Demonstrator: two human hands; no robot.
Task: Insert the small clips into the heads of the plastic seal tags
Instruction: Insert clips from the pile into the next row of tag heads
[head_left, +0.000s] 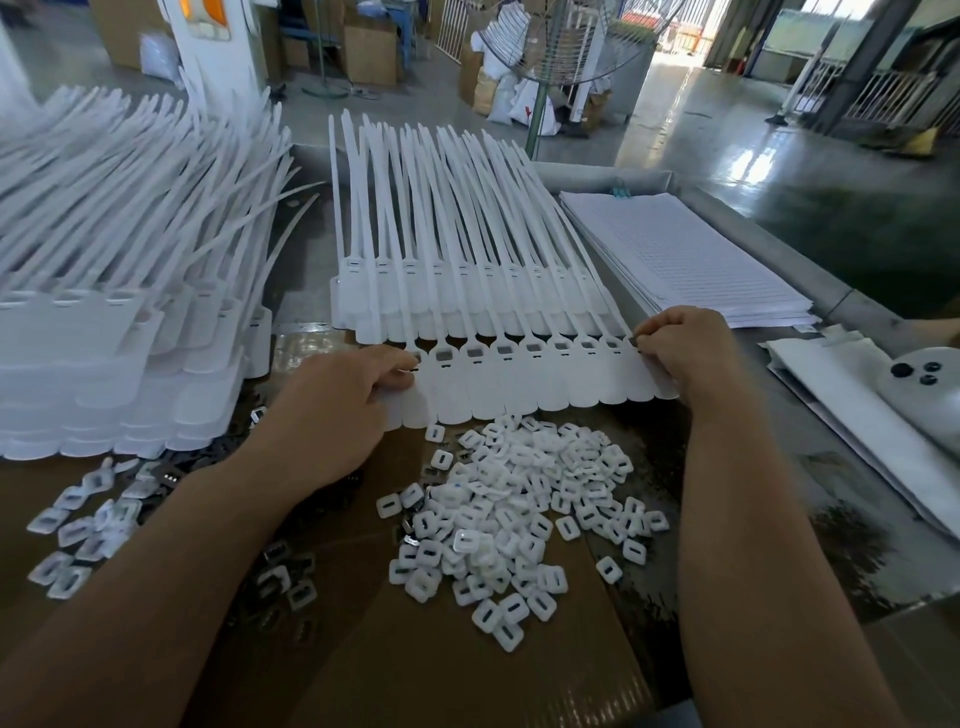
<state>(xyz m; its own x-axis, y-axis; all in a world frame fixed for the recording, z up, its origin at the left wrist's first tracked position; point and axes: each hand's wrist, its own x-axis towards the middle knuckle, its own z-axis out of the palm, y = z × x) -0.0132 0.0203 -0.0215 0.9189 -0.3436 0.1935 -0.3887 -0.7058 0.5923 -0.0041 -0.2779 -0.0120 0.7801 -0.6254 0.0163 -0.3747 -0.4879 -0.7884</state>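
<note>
My left hand (358, 395) and right hand (685, 343) each pinch an end of the tag strip (519, 384) over brown cardboard (363, 649). White clips (519, 499) lie heaped there; a fan (561, 47) stands beyond.

There is one camera, up on the person's head. It looks forward and down at the table (810, 467) from close by. Both arms show from the bottom edge. The left hand (337, 410) and right hand (685, 348) hold the tags (519, 384) near the middle. The view is wide, so the top reaches far over the floor (727, 130) to a fan (561, 41).
</note>
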